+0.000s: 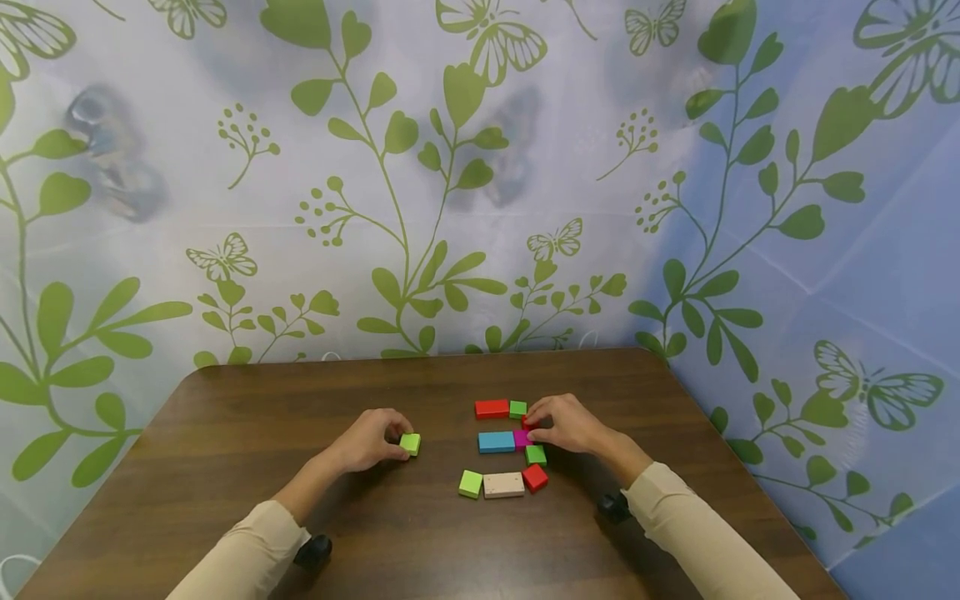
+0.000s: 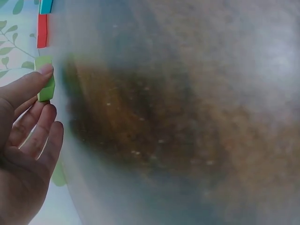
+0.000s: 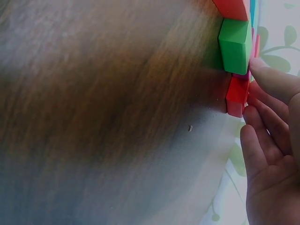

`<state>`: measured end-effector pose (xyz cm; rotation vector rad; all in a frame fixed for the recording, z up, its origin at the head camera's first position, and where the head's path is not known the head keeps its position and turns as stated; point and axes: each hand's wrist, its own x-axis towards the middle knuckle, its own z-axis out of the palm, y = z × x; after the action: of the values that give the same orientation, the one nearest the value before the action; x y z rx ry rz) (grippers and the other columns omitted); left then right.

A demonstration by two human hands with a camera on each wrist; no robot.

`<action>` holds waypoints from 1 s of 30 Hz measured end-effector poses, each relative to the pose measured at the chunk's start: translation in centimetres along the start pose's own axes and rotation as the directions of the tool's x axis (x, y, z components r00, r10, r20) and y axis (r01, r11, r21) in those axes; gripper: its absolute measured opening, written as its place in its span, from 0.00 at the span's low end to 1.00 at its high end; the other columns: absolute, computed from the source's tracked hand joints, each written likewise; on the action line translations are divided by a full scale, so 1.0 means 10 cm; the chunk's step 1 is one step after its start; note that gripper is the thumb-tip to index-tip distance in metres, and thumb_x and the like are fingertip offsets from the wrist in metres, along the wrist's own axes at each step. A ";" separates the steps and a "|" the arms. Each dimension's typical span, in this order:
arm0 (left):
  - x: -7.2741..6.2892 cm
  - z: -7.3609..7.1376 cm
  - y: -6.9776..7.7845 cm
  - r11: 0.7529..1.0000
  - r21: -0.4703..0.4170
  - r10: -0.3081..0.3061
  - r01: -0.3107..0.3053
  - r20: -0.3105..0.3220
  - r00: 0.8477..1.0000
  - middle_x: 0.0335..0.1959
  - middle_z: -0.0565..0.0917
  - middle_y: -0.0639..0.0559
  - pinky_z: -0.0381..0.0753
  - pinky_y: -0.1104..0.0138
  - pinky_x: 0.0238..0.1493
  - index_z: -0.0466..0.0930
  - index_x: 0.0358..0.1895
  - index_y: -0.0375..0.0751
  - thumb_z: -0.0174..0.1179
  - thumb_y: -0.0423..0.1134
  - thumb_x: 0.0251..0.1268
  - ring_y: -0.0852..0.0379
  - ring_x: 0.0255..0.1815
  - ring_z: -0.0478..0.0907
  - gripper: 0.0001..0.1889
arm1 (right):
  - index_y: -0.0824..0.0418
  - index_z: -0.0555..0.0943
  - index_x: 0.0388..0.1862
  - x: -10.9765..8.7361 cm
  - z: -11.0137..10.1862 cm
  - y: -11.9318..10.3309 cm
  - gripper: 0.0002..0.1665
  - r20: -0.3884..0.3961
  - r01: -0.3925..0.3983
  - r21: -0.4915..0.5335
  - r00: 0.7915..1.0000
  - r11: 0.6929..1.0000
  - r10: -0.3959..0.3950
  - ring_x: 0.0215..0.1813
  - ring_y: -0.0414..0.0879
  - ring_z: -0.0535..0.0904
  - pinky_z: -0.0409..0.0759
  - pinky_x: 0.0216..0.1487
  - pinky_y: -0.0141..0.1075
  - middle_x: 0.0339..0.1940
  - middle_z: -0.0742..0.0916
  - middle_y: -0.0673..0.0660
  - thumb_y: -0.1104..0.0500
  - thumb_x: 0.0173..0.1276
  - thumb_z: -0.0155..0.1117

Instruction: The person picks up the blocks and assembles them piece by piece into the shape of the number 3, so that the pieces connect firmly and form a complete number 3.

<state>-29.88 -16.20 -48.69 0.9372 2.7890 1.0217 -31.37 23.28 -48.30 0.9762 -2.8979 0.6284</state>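
My left hand pinches a light green block between thumb and fingers, left of the other blocks. In the left wrist view the thumb lies on this block, and the remaining fingers curl loosely below. My right hand is at the right end of the arrangement, its thumb and index finger around a small red block that they partly hide. The thumb tip is right at the magenta block, which adjoins a blue block. In the right wrist view, fingertips meet the red block beyond a green block.
A long red block and a green block form the far row. Nearest me lie a light green block, a beige block and a red block. A leaf-patterned curtain hangs behind the brown table.
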 end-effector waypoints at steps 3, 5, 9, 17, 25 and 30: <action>0.04 -0.02 0.01 1.000 -0.002 -0.010 0.010 -0.004 1.000 0.36 0.84 0.52 0.81 0.63 0.38 0.86 0.42 0.36 0.80 0.31 0.52 0.54 0.37 0.82 0.15 | 0.62 0.91 0.50 -0.01 -0.01 0.00 0.14 0.002 -0.002 -0.001 1.000 1.000 0.002 0.57 0.56 0.83 0.78 0.61 0.54 0.52 0.89 0.57 0.58 0.67 0.76; 0.08 -0.02 0.02 1.000 -0.005 -0.009 0.009 -0.010 1.000 0.36 0.85 0.52 0.81 0.63 0.37 0.86 0.42 0.36 0.80 0.32 0.53 0.54 0.37 0.83 0.15 | 0.62 0.91 0.50 -0.01 -0.01 0.00 0.14 0.004 -0.006 -0.001 1.000 1.000 0.006 0.57 0.56 0.83 0.78 0.61 0.55 0.52 0.89 0.57 0.58 0.67 0.76; 0.17 -0.03 0.04 1.000 -0.004 -0.004 0.004 -0.020 1.000 0.36 0.86 0.53 0.81 0.63 0.37 0.86 0.42 0.36 0.79 0.32 0.54 0.55 0.37 0.82 0.14 | 0.62 0.91 0.49 -0.01 -0.01 0.00 0.14 0.004 -0.013 0.001 1.000 1.000 0.013 0.57 0.56 0.83 0.78 0.61 0.55 0.52 0.89 0.57 0.58 0.67 0.76; 0.36 -0.05 0.12 1.000 -0.010 -0.012 0.011 -0.069 0.998 0.36 0.86 0.51 0.82 0.59 0.40 0.87 0.42 0.34 0.79 0.29 0.53 0.52 0.38 0.84 0.14 | 0.61 0.91 0.49 -0.01 -0.01 0.03 0.14 -0.008 0.007 -0.011 1.000 1.000 -0.007 0.57 0.55 0.83 0.78 0.61 0.54 0.52 0.89 0.56 0.57 0.67 0.76; 0.55 0.00 0.15 0.998 -0.015 -0.066 0.064 -0.094 0.993 0.36 0.86 0.50 0.83 0.57 0.44 0.87 0.44 0.33 0.78 0.31 0.55 0.53 0.39 0.83 0.15 | 0.60 0.92 0.49 0.01 -0.01 0.01 0.14 -0.001 -0.001 -0.002 1.000 1.000 0.001 0.57 0.55 0.83 0.78 0.62 0.54 0.52 0.89 0.56 0.57 0.67 0.76; 0.67 0.07 0.17 0.996 -0.018 -0.084 0.083 -0.109 0.990 0.35 0.86 0.49 0.83 0.57 0.44 0.87 0.44 0.33 0.78 0.32 0.55 0.54 0.38 0.82 0.15 | 0.60 0.92 0.49 0.00 0.00 0.02 0.14 -0.003 0.003 -0.005 1.000 1.000 -0.003 0.57 0.54 0.83 0.78 0.62 0.54 0.52 0.89 0.56 0.57 0.68 0.76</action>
<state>-34.25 -11.10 -47.05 0.7781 2.8778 1.1103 -31.48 23.36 -48.39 0.9774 -2.8938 0.6215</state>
